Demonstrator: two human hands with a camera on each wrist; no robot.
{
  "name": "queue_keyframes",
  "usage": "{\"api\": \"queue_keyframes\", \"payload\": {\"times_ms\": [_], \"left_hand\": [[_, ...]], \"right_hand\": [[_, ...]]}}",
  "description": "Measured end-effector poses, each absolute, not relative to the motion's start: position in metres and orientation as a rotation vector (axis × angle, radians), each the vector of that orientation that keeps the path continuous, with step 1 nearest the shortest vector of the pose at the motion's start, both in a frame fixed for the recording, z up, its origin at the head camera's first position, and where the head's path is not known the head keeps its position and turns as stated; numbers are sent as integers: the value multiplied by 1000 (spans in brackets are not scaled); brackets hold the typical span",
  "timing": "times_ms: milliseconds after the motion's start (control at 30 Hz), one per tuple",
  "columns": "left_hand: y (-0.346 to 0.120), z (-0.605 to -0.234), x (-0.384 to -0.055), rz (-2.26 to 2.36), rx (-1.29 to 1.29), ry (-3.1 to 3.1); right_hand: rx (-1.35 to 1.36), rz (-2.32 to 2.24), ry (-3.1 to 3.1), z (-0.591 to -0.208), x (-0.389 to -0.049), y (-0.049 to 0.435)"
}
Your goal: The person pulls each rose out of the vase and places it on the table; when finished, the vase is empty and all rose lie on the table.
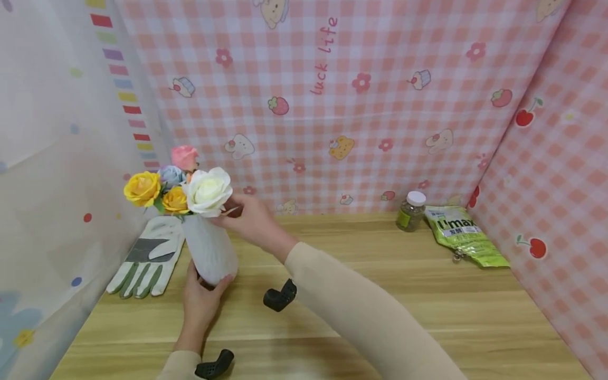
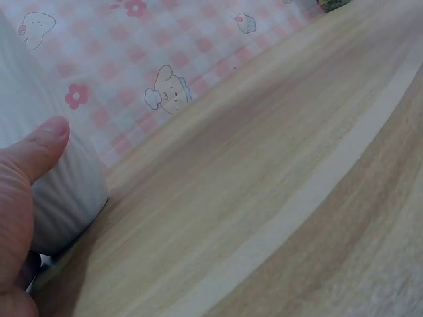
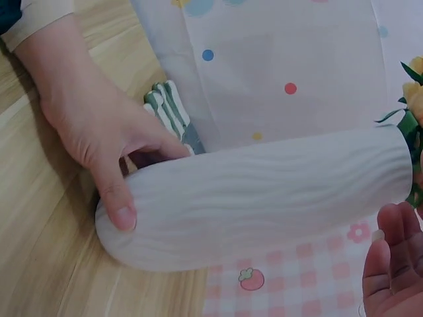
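A white vase with a rippled surface (image 1: 211, 250) stands on the wooden table and carries a bunch of artificial flowers. These include a white rose (image 1: 209, 192), yellow roses (image 1: 142, 188), a blue flower (image 1: 172, 177) and a pink one (image 1: 184, 157). Low on the vase, my left hand (image 1: 203, 301) grips the base, its thumb (image 2: 47, 142) lying along the side. My right hand (image 1: 254, 221) is at the white rose, near the vase's rim. The right wrist view shows its fingers (image 3: 396, 254) fairly straight beside the blooms; any contact with them is partly hidden.
A white and green work glove (image 1: 147, 256) lies left of the vase. Toward the back right stand a jar with a white lid (image 1: 411, 212) and a green bag (image 1: 465, 235). Printed cloth walls (image 1: 332, 121) enclose the table (image 1: 342, 295) at the back and sides.
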State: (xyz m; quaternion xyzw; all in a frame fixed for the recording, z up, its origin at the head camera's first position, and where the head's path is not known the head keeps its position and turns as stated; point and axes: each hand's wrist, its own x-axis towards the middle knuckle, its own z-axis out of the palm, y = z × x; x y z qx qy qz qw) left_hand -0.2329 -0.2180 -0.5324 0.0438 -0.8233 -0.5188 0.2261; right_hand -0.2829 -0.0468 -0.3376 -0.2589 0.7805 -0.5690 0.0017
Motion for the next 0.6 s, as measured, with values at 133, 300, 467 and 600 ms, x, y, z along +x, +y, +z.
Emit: {"api": "queue_keyframes", "payload": {"times_ms": [133, 300, 467, 600], "left_hand": [[-218, -534, -232, -1458, 113, -2242], [-218, -534, -231, -1447, 135, -2247], [-217, -532, -230, -1436, 139, -2255], [-216, -531, -232, -1437, 132, -2264]], "right_hand": [[-792, -1851, 2366, -337, -283, -55], [-755, -1926, 2339, -334, -285, -61], [-689, -1956, 2348, -330, -289, -62], [-666, -1963, 2298, -327, -291, -63]]}}
